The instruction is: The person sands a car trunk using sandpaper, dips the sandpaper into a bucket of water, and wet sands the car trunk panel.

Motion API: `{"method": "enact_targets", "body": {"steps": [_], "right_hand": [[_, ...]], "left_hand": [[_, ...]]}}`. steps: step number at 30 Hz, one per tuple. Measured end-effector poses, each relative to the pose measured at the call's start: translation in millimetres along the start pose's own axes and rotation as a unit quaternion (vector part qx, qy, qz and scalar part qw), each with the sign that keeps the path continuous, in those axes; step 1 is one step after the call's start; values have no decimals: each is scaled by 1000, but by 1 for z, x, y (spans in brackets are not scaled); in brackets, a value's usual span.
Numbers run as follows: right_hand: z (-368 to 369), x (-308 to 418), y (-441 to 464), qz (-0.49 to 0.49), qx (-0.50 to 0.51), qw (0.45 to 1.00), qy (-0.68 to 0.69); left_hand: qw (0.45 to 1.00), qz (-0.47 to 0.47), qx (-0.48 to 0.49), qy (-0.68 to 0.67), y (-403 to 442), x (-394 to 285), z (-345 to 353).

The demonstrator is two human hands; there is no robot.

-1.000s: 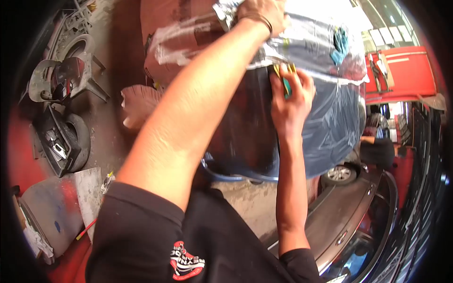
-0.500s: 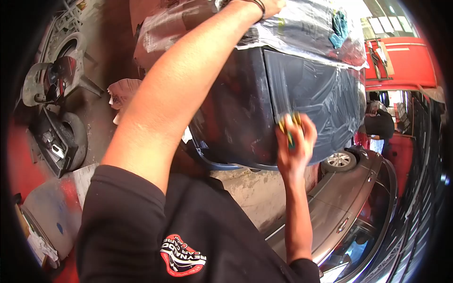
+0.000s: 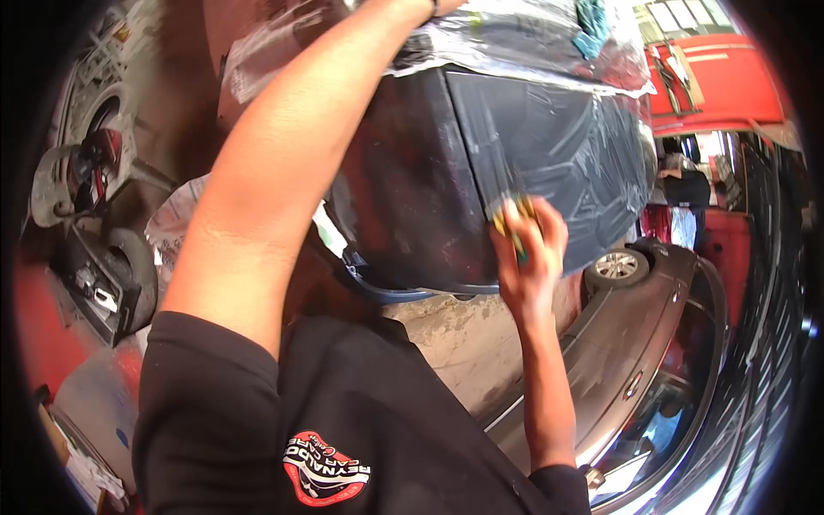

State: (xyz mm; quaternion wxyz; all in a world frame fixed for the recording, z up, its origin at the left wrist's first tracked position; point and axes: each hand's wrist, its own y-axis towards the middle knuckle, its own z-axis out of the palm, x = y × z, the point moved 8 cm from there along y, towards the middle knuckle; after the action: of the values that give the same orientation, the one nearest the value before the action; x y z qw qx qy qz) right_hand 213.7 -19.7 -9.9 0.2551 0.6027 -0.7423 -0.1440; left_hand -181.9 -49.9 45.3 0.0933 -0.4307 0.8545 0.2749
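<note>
My right hand (image 3: 534, 253) is closed round a small yellow and green pad (image 3: 506, 221), pressed on the dark car panel (image 3: 549, 129) just right of a narrow seam. Pale streaks mark the panel around and above the pad. My left arm reaches over the car to the top edge, where only a bit of my left hand (image 3: 448, 7) shows on the clear plastic sheeting (image 3: 498, 43); its fingers are out of view. A teal cloth (image 3: 590, 30) lies on the sheeting to the right.
A brown car (image 3: 601, 343) stands at the lower right, a red vehicle (image 3: 721, 86) at the upper right. Another person (image 3: 687, 189) in a dark top is at the right. On the left are a plastic chair (image 3: 56, 184), a tire (image 3: 133, 266) and a black tray (image 3: 94, 296).
My right hand with the pad went down the panel from the sheeting's edge, then slightly back up along the seam. My left hand has mostly slipped out at the top as the view shifted.
</note>
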Motion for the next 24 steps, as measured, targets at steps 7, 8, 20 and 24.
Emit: {"method": "enact_targets", "body": {"steps": [7, 8, 20, 24], "right_hand": [[8, -1, 1, 35, -45, 998, -20], [-2, -2, -24, 42, -37, 998, -31], [-87, -213, -85, 253, -93, 947, -176], [-29, -13, -100, 143, -51, 985, -82]], "left_hand": [[977, 53, -181, 101, -19, -4, -8], [980, 63, -174, 78, -17, -5, -8], [978, 118, -169, -26, -14, -14, -17], [990, 67, -119, -40, -12, -14, -25]]}}
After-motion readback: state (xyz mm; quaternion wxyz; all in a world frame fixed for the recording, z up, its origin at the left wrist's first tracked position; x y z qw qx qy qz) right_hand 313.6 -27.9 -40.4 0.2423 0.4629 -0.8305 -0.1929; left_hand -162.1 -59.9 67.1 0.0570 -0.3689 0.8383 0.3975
